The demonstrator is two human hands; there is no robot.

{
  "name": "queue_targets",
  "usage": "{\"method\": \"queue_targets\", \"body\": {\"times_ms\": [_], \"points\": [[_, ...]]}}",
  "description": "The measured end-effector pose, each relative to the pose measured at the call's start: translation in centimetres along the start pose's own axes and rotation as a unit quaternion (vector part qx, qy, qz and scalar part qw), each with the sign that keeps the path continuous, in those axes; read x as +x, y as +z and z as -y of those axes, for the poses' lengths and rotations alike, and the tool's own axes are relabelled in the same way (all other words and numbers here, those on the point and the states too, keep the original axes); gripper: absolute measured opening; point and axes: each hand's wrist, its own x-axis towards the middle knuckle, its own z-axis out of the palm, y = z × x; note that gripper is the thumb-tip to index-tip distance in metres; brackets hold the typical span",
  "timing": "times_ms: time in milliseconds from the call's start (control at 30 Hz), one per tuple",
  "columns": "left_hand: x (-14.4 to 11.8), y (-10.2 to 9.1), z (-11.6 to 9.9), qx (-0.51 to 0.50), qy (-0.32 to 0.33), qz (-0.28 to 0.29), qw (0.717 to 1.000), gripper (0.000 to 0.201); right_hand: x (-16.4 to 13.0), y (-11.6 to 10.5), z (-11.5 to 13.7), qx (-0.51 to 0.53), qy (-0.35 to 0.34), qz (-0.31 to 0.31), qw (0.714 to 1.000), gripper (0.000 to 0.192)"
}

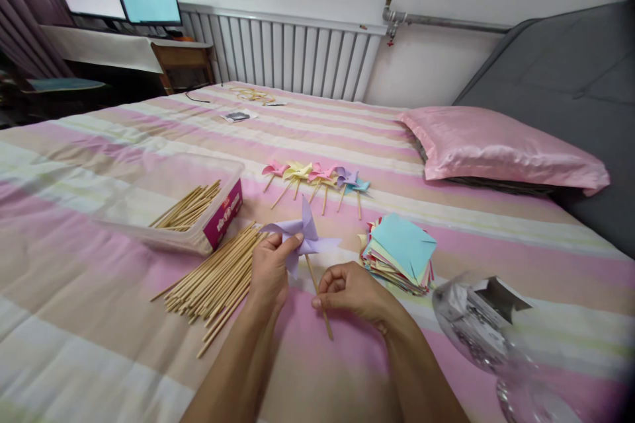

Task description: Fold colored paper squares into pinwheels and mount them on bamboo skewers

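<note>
Holding a lilac paper pinwheel point(305, 234) over the striped bed point(99, 317) — left hand point(270, 271) pinching the paper between thumb and fingertips, right hand point(350, 291) curled narrowly around the wooden stick point(319, 297) just below it. Lying left of the pinwheel: loose sticks point(218, 281), with a clear box point(188, 208) of more just behind them. Sitting right of the pinwheel — a stack of coloured paper squares point(401, 251). Resting beyond the pinwheel: a row of finished pinwheels point(317, 175).

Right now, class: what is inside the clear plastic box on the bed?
The clear plastic box holds a bundle of wooden sticks, lying slanted. Its red label covers the near corner, so anything behind it cannot be seen.
</note>
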Motion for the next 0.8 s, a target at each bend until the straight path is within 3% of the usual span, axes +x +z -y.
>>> {"method": "queue_targets", "body": {"times_ms": [500,800], "points": [[0.38,-0.29,0.70,0.031,-0.003,0.013,0.999,0.021,0.32,0.23,-0.25,-0.012,0.010,-0.002,1.000,0.024],[-0.14,-0.25,-0.03,0.047,-0.030,0.045,0.997,0.030,0.70,-0.05,-0.34,0.006,-0.018,-0.054,0.998,0.026]]}}
